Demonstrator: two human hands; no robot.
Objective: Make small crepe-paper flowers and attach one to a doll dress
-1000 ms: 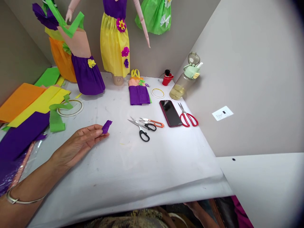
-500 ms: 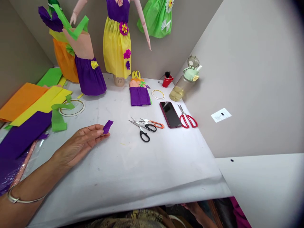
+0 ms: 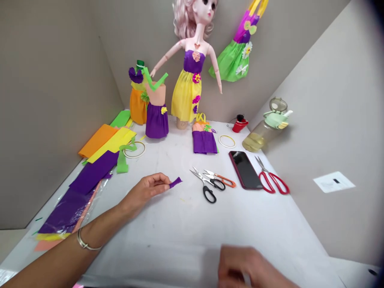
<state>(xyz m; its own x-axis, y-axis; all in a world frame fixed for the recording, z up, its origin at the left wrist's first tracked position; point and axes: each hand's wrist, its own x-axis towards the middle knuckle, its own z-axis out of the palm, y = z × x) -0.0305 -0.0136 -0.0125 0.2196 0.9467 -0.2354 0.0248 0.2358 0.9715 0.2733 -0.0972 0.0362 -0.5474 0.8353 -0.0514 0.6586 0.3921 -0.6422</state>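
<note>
My left hand [image 3: 147, 190] pinches a small purple crepe-paper scrap [image 3: 175, 182] between thumb and fingertips, above the white-covered table [image 3: 168, 224]. My right hand [image 3: 240, 268] is blurred at the bottom of the view, near the table's front edge, and holds nothing I can see. Nearest the scrap lie black-handled scissors [image 3: 208, 189] and small orange-handled snips [image 3: 220, 179]. Farther right are a dark smartphone [image 3: 244, 170] and red-handled scissors [image 3: 271, 180].
Stacked purple, orange and yellow crepe-paper sheets [image 3: 90, 176] lie at the left. Along the back stand a doll in a paper dress [image 3: 189, 88], paper garments [image 3: 156, 120], a red cup [image 3: 240, 125] and a water bottle [image 3: 255, 138]. Walls enclose the back and sides.
The view has tilted up and back, showing more of the doll and table. My right hand has come up from below the table's edge. My left hand still pinches the purple scrap.
</note>
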